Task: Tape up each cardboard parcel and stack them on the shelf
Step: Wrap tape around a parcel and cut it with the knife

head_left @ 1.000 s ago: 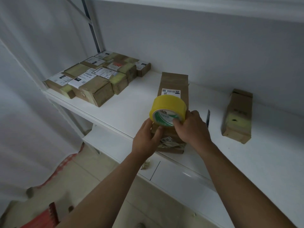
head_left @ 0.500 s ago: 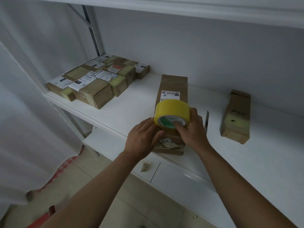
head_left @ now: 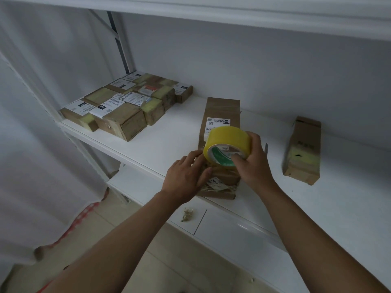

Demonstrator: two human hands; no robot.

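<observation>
My right hand (head_left: 252, 159) grips the tape roll (head_left: 227, 144) over the parcel (head_left: 222, 115) on the shelf (head_left: 169, 144). My left hand (head_left: 186, 178), at its eight o'clock, presses the parcel, fingers extended.

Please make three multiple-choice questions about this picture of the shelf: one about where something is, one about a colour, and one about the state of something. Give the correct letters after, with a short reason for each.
1. Where does the lone small parcel lie?
A. On the floor
B. On the shelf, right of the hands
C. On top of the stack at the left

2. What colour is the tape roll?
A. Yellow
B. Red
C. Black

3. What is the right hand doing?
A. Hanging idle
B. Pressing flat on the shelf
C. Gripping the tape roll

Answers: 1 B, it sits alone on the white board at the right. 2 A, the outer band of the roll is yellow. 3 C, its fingers curl round the roll above the long parcel, while the left hand rests on that parcel's near end.
</observation>
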